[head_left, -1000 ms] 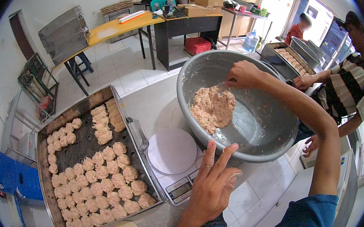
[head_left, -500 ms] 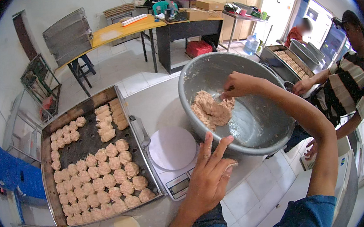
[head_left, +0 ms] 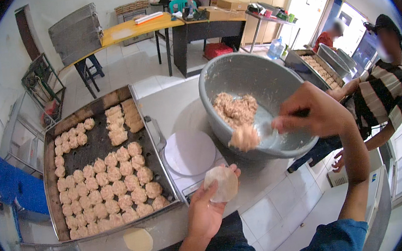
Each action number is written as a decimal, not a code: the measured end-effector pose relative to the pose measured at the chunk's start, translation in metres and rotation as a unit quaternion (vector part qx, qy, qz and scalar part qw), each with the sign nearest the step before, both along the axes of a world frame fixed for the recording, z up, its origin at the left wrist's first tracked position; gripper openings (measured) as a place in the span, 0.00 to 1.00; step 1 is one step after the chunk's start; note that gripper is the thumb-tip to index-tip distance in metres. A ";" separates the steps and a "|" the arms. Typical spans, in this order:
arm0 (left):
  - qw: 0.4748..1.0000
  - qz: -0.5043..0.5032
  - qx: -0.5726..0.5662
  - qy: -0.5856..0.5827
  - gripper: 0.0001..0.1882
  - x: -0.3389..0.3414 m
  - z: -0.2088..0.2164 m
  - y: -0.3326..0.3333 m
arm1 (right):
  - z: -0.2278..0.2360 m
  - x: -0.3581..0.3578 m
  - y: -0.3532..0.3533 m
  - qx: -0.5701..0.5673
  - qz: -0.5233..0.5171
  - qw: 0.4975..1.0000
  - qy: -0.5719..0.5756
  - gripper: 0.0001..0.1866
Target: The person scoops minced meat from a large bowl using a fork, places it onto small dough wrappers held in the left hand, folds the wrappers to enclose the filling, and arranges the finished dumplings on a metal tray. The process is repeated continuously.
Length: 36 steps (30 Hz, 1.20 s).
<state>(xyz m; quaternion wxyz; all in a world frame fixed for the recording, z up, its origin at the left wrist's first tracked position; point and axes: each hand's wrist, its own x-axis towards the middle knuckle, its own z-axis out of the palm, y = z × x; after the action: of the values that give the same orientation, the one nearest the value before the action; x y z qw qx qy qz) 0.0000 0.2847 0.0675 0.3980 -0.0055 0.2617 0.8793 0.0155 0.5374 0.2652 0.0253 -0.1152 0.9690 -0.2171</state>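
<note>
My left hand (head_left: 205, 214) holds a thin round dough wrapper (head_left: 221, 184) flat on the palm and fingers, the thumb over its edge. Above the near rim of the big grey bowl (head_left: 281, 155), my right hand (head_left: 308, 110) grips a spoon-like utensil (head_left: 268, 127), blurred by motion. A lump of pinkish meat filling (head_left: 244, 137) is at its tip. More filling (head_left: 235, 108) lies in the bowl's left side. At the left, a metal tray (head_left: 170, 207) holds many dumplings (head_left: 108, 192) in rows, with a gap in its upper middle.
A white kitchen scale (head_left: 189, 152) stands between tray and bowl. Another wrapper (head_left: 138, 240) lies on the table's near edge. To the right, a person in a striped shirt (head_left: 384, 91) stands close to the bowl. Farther back are a second dumpling tray (head_left: 300, 72) and a yellow table (head_left: 129, 33).
My right hand has risen from the filling toward the near right, bringing a lump with it. My left hand has left the bowl's rim and turned palm up, showing the wrapper.
</note>
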 end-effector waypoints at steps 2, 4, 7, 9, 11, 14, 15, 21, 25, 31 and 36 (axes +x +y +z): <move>0.998 0.004 0.010 -0.054 0.26 0.004 -0.002 -0.004 | 0.003 0.016 -0.035 0.064 0.028 0.997 -0.041 0.18; 0.998 0.005 0.038 -0.043 0.29 0.005 0.009 -0.010 | -0.011 0.021 -0.060 0.112 0.065 0.990 -0.052 0.18; 0.991 -0.013 0.110 -0.077 0.30 0.012 0.017 -0.008 | -0.024 0.025 -0.075 0.148 0.072 0.983 -0.078 0.20; 0.990 0.002 0.113 -0.087 0.29 0.020 0.024 -0.010 | -0.037 0.019 -0.077 0.141 0.074 0.981 -0.112 0.19; 0.987 0.010 0.118 -0.106 0.29 0.027 0.019 -0.011 | -0.031 0.014 -0.081 0.190 0.059 0.967 -0.158 0.20; 0.983 0.018 0.114 -0.144 0.28 0.036 0.008 -0.006 | -0.029 0.016 -0.088 0.284 0.055 0.941 -0.179 0.21; 0.983 0.028 0.107 -0.147 0.27 0.037 0.006 -0.007 | -0.027 0.019 -0.089 0.307 0.051 0.934 -0.177 0.21; 0.970 0.110 0.180 -0.120 0.28 0.032 0.000 -0.028 | -0.035 0.050 -0.080 0.150 -0.104 0.980 0.081 0.10; 0.973 0.084 0.208 -0.055 0.32 0.030 0.022 -0.023 | -0.086 0.069 -0.084 0.009 0.000 0.990 0.140 0.07; 0.925 -0.021 -0.218 0.309 0.38 0.028 0.033 -0.056 | -0.072 0.065 -0.081 -0.087 0.097 0.984 0.125 0.06; 0.910 -0.050 -0.225 0.345 0.27 0.026 0.025 -0.069 | -0.068 0.064 -0.081 -0.066 0.157 0.983 0.075 0.08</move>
<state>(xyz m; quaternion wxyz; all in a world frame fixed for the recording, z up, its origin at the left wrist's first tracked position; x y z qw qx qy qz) 0.0257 0.2160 0.0921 0.3145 0.2216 0.5738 0.7231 0.0799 0.4561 0.1969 -0.0210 -0.2831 0.9215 -0.2652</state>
